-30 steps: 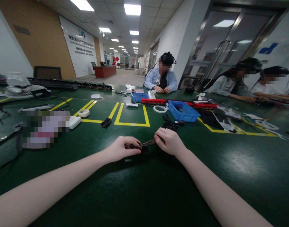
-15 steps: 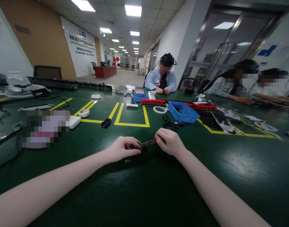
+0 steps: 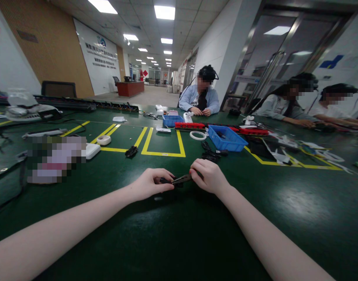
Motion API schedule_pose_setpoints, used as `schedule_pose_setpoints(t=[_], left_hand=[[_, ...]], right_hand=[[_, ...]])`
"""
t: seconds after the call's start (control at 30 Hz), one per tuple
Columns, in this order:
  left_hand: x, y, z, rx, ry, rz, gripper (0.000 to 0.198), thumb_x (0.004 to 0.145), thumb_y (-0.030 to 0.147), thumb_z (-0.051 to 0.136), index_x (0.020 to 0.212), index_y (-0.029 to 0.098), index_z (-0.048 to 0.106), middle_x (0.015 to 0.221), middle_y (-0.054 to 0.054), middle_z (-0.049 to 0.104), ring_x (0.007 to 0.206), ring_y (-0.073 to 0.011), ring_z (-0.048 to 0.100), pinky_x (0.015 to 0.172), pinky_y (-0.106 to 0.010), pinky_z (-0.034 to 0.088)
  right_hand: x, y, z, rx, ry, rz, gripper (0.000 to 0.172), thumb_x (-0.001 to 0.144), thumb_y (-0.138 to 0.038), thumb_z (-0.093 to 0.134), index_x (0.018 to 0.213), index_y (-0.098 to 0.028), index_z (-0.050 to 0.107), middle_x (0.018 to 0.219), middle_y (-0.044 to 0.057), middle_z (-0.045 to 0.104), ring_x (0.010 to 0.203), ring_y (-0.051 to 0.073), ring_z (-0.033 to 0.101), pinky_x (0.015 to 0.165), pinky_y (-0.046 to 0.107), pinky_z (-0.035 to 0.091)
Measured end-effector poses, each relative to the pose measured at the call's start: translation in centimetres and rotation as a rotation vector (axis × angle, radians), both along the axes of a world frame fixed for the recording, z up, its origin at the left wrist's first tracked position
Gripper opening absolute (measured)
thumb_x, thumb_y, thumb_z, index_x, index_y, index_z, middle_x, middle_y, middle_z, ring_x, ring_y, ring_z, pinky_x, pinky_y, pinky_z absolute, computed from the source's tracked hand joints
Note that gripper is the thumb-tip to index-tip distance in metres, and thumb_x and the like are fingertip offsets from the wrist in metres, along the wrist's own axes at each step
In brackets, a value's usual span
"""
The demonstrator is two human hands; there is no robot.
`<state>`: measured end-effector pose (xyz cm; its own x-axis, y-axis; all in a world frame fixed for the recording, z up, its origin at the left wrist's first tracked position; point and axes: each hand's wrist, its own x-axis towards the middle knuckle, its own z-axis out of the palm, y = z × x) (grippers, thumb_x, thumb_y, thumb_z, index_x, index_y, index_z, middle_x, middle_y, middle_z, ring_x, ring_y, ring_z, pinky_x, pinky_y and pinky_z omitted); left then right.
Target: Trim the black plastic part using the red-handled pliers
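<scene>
In the middle of the green table, my left hand (image 3: 154,182) is closed on a small black part (image 3: 166,180), mostly hidden by my fingers; its exact kind does not show. My right hand (image 3: 207,175) grips pliers (image 3: 183,179) with a bit of red at the handle. The slim metal jaws point left and reach the black part beside my left fingertips. Whether the jaws are clamped on it is too small to tell. More black material lies just under the jaws.
Beyond my hands lie black cables (image 3: 210,151), a blue bin (image 3: 227,138), a white ring (image 3: 198,135) and a crumpled black bundle (image 3: 131,152). A tape roll (image 3: 103,140) and a white box (image 3: 93,151) are on the left. A person (image 3: 200,93) sits opposite; two others sit at right.
The pliers have shifted slightly left and tilted, their jaw tips now lower against the black part. My right hand has moved a little left with them; my left hand stays nearly still.
</scene>
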<state>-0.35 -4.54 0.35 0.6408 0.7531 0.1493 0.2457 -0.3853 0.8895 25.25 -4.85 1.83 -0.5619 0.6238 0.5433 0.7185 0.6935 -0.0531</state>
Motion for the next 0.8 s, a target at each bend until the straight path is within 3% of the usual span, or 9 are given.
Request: schedule_pose_setpoints(t=[0.47,0.8], left_hand=[[0.07,0.12,-0.22,0.018,0.002,-0.001,0.021,0.082,0.033,0.072,0.094,0.016,0.075,0.119,-0.009,0.067,0.074,-0.0133,0.062,0.062,-0.024,0.048],[0.08,-0.03,0.12,-0.003,0.004,-0.004,0.021,0.082,0.032,0.071,0.094,0.015,0.075,0.118,-0.009,0.067,0.065,-0.0099,0.059,0.057,-0.023,0.046]], right_hand=[[0.09,0.20,0.13,-0.036,-0.029,0.008,0.023,0.094,-0.024,0.041,0.076,-0.019,0.055,0.074,0.004,0.059,0.064,0.015,0.051,0.062,0.030,0.036],[0.30,0.12,0.12,-0.047,-0.012,-0.009,0.021,0.093,-0.022,0.042,0.076,-0.020,0.054,0.074,0.004,0.058,0.065,0.015,0.052,0.062,0.030,0.035]])
